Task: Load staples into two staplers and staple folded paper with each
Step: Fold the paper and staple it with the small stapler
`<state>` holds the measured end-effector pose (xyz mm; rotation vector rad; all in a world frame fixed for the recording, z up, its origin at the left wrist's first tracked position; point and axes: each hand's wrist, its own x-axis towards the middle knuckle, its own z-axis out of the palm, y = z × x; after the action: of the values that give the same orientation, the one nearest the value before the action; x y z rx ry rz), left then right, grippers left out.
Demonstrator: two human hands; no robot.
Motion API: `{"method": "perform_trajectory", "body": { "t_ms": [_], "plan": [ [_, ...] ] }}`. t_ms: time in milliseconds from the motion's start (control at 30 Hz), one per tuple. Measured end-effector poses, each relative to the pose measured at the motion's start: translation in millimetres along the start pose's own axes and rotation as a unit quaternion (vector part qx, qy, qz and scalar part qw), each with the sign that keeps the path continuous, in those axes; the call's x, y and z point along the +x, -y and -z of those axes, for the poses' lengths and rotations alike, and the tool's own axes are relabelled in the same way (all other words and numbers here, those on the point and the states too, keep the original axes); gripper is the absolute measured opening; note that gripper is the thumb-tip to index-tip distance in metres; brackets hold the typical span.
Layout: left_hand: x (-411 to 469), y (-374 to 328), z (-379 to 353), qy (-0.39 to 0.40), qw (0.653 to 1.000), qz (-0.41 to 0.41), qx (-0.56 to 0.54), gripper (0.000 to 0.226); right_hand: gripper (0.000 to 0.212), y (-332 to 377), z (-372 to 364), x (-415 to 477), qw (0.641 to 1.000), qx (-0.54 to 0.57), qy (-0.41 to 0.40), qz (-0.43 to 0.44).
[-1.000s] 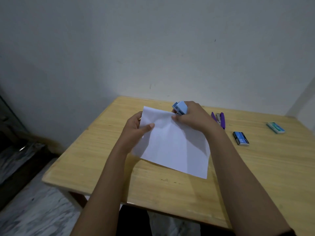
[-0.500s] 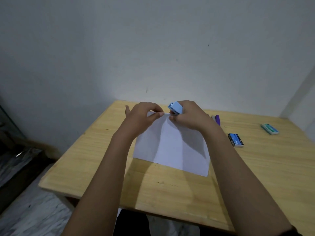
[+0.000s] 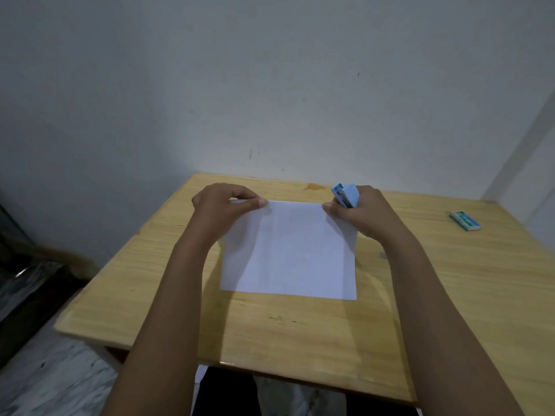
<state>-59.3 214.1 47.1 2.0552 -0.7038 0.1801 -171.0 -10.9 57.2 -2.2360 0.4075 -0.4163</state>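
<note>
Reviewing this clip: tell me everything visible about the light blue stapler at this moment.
The light blue stapler is small and looks plastic, with a darker metal strip showing along its inner side. It is held off the wooden table, tilted with one end pointing up and away, in the grip of the right hand. That hand also pinches the far right corner of the white paper, so the stapler sits just above that corner. Whether it is loaded cannot be told.

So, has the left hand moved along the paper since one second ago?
Yes. The left hand went from the left edge of the paper to its far left corner, toward the wall end of the table.
</note>
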Motion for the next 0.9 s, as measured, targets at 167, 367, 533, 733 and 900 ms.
{"method": "perform_trajectory", "body": {
  "t_ms": [167, 367, 533, 733, 900],
  "plan": [
    [1.9, 17.0, 5.1, -0.012, 0.995, 0.038, -0.096, 0.009, 0.029, -11.1, 8.3, -2.8, 0.999, 0.031, -0.018, 0.005],
    [-8.1, 11.7, -10.1, -0.009, 0.957, 0.070, -0.281, 0.022, 0.020, -17.0, 7.9, -0.1, 0.996, 0.086, -0.028, 0.001],
    [-20.1, 24.3, -21.7, 0.103, 0.951, 0.135, -0.258, 0.024, 0.012, -21.3, 6.9, 1.0, 0.982, 0.159, -0.099, 0.012],
    [-23.9, 33.6, -15.6, 0.030, 0.936, 0.171, -0.305, 0.023, 0.017, -45.5, 6.8, -0.8, 0.895, 0.361, -0.256, -0.060],
    [-22.0, 31.2, -15.0, 0.006, 0.936, 0.160, -0.314, 0.027, 0.039, -52.3, -1.5, -6.4, 0.882, 0.437, -0.133, -0.114]
  ]
}}
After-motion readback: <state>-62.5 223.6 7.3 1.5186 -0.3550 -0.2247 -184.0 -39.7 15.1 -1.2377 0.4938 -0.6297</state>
